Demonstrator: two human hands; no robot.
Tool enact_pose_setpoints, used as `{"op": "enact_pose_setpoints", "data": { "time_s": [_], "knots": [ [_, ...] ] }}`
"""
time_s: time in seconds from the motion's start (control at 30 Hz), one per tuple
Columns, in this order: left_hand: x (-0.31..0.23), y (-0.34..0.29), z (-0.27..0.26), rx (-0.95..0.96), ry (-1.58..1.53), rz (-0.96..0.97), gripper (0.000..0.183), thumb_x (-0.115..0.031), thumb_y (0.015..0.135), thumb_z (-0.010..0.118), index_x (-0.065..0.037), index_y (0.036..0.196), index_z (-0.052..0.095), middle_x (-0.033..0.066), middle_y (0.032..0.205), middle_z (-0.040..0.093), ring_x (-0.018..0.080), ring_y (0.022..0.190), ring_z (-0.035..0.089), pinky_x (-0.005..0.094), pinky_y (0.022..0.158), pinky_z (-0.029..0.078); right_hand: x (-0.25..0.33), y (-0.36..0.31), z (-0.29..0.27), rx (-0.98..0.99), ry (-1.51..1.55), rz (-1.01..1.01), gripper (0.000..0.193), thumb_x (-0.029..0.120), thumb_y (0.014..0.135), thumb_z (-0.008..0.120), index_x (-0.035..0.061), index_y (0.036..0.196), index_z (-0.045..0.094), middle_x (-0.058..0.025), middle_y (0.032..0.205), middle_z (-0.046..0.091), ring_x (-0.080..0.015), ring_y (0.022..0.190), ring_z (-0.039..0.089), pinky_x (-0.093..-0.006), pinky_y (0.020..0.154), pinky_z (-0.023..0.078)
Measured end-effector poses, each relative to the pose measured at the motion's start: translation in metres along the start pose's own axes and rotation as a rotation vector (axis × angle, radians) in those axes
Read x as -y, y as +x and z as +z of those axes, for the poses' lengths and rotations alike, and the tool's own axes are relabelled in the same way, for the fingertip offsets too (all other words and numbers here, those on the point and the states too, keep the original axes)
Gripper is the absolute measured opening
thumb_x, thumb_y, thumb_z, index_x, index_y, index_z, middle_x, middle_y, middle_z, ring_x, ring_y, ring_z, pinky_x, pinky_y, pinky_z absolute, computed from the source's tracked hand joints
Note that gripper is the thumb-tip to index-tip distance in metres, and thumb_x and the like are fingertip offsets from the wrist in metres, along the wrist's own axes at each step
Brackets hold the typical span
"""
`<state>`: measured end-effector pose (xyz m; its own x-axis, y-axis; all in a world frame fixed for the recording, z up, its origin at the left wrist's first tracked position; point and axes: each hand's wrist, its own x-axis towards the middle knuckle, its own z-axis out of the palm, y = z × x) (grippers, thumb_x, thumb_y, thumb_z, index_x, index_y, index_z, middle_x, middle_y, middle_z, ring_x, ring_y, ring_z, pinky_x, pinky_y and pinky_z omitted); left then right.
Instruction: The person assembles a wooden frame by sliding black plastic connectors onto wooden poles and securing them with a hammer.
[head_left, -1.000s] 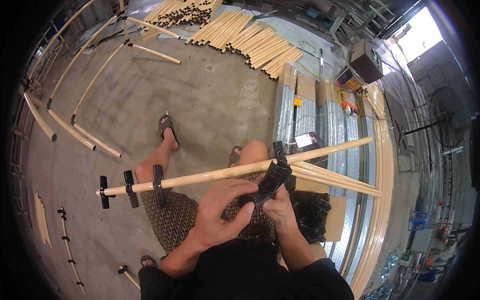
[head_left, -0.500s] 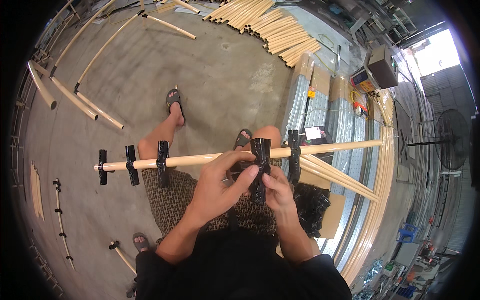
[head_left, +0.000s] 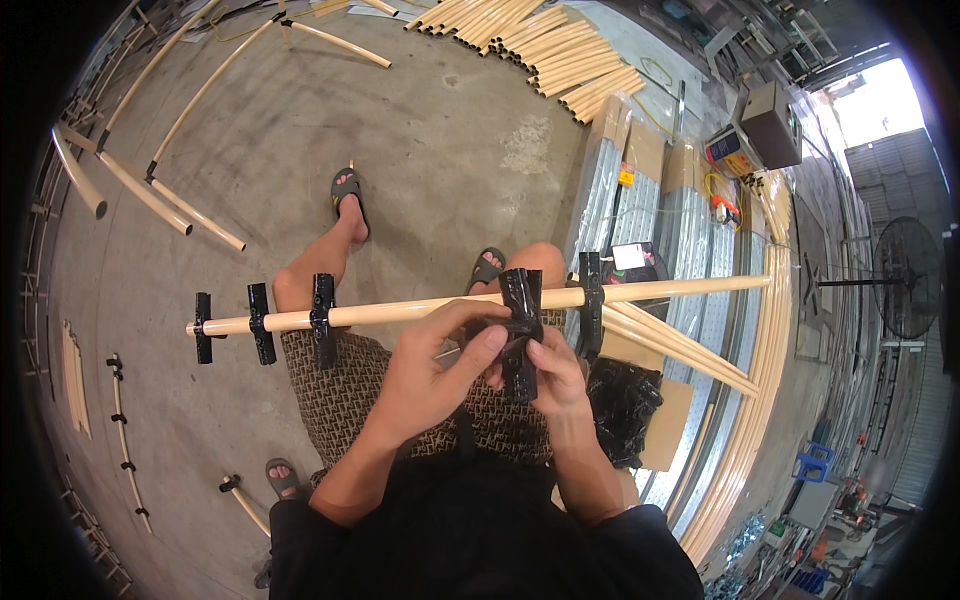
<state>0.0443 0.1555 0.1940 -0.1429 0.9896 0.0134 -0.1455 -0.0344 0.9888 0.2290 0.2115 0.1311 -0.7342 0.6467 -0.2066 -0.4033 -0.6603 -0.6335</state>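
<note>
A long cream-coloured pipe point(head_left: 390, 312) lies across my lap, with several black pipe joints set along it. My left hand point(head_left: 425, 370) is closed, thumb and fingers pinching the pipe joint point(head_left: 521, 290) in front of me. From the other side, my right hand point(head_left: 558, 375) grips the lower part of the same joint, its thumb pressed on the edge. A thin shiny rod point(head_left: 448, 352) shows by my left palm; its kind I cannot make out. Another black joint point(head_left: 590, 305) sits on the pipe just right of my hands, and three more sit toward its left end.
A pile of black joints point(head_left: 625, 415) in clear wrap lies by my right side on cardboard. Long cream pipes point(head_left: 755, 420) and wrapped metal lengths lie to the right. Cut pipes point(head_left: 560, 60) are heaped at the far side. A fan point(head_left: 905, 280) stands at right.
Both hands stay on the same joint, with only small finger shifts. The pipe's left end has risen slightly in view.
</note>
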Motion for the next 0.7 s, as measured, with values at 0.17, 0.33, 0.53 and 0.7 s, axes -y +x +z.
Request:
{"op": "enact_pose_setpoints", "data": {
  "time_s": [0.17, 0.33, 0.53, 0.7],
  "knots": [
    [0.018, 0.003, -0.007, -0.036, -0.200, -0.181, 0.028, -0.019, 0.105, 0.056, 0.006, 0.113, 0.067, 0.0055, 0.090, 0.069, 0.0091, 0.079, 0.062, 0.0259, 0.073, 0.050, 0.007, -0.003, 0.016, -0.167, -0.012, 0.128, 0.043, 0.031, 0.102, 0.057, -0.0084, 0.120, 0.059, -0.0192, 0.099, 0.071, -0.0253, 0.081, 0.073, -0.0339, 0.070, 0.059],
    [0.034, 0.006, -0.015, -0.067, -0.178, -0.225, 0.033, -0.023, 0.106, 0.054, 0.006, 0.111, 0.069, 0.0054, 0.092, 0.071, 0.0096, 0.081, 0.063, 0.0253, 0.076, 0.050, 0.001, -0.002, 0.019, -0.227, -0.017, 0.179, 0.043, 0.034, 0.103, 0.056, -0.0059, 0.118, 0.062, -0.0166, 0.096, 0.071, -0.0241, 0.080, 0.073, -0.0333, 0.068, 0.059],
    [0.038, 0.003, -0.014, -0.011, -0.218, -0.163, 0.032, -0.022, 0.106, 0.054, 0.005, 0.114, 0.069, 0.0066, 0.096, 0.070, 0.0111, 0.083, 0.064, 0.0273, 0.079, 0.052, -0.006, 0.001, 0.013, -0.254, -0.023, 0.192, 0.036, 0.028, 0.099, 0.064, -0.0038, 0.115, 0.062, -0.0140, 0.096, 0.071, -0.0231, 0.081, 0.071, -0.0340, 0.071, 0.058],
    [0.048, -0.004, -0.023, 0.024, -0.123, -0.048, 0.026, -0.014, 0.103, 0.057, 0.006, 0.116, 0.068, 0.0124, 0.108, 0.069, 0.0159, 0.094, 0.064, 0.0311, 0.087, 0.051, -0.007, -0.001, 0.024, -0.267, -0.034, 0.155, 0.029, 0.016, 0.093, 0.072, -0.0012, 0.114, 0.060, -0.0103, 0.094, 0.068, -0.0184, 0.080, 0.067, -0.0308, 0.071, 0.053]
  ]
}}
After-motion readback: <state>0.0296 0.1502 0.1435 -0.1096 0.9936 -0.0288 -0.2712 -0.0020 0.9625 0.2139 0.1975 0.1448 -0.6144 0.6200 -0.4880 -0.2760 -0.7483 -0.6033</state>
